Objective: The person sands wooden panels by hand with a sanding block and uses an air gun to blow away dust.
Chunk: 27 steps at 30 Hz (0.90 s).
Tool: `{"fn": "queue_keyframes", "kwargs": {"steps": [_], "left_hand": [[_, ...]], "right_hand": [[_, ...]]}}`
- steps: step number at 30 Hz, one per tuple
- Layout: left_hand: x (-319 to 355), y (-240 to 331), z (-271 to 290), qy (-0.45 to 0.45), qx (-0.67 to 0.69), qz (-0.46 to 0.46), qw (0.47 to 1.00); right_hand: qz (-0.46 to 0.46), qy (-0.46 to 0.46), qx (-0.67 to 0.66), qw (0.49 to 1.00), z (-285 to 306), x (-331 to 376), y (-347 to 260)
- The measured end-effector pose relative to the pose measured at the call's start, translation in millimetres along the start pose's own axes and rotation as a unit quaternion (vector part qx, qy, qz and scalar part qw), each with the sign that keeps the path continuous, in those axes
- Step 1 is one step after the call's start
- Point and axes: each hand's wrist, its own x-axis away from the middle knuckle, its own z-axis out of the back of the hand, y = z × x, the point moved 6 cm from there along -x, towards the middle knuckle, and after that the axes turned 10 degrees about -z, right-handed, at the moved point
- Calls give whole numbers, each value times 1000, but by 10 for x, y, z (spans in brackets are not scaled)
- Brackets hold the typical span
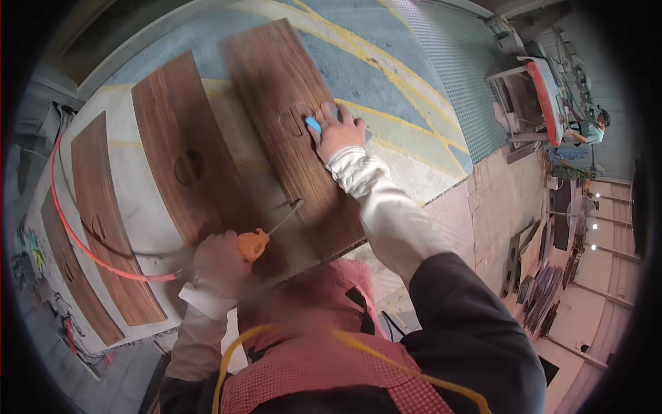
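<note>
My left hand is closed round the handle of an orange air blow gun, low and to the left. Its thin metal nozzle reaches toward the near part of a dark brown wood-grained board. A red air hose trails leftward from the gun. On that same board rests my right hand, fingers curled over a small blue piece; most of it is hidden, so its kind is unclear. Beside the blue piece, a round outline with a slot marks the board's face.
More brown boards lie to the left, each with a round or slotted mark. They rest on a table covered in worn, patterned sheet with yellow lines. A person stands at the far right near an orange-edged bench.
</note>
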Motion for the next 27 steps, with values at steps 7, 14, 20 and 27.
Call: {"fn": "queue_keyframes", "kwargs": {"steps": [7,14,20,27], "left_hand": [[185,-75,127,32,6,6,999],[85,116,254,71,19,-36,997],[455,-112,313,61,1,15,998],[273,-35,340,46,-53,56,996]], "right_hand": [[33,-49,-22,998,83,950,230],[-17,-21,-30,999,-150,-152,9],[117,-127,-60,983,303,1918,-48],[49,-49,-1,998,1,285,-581]]}}
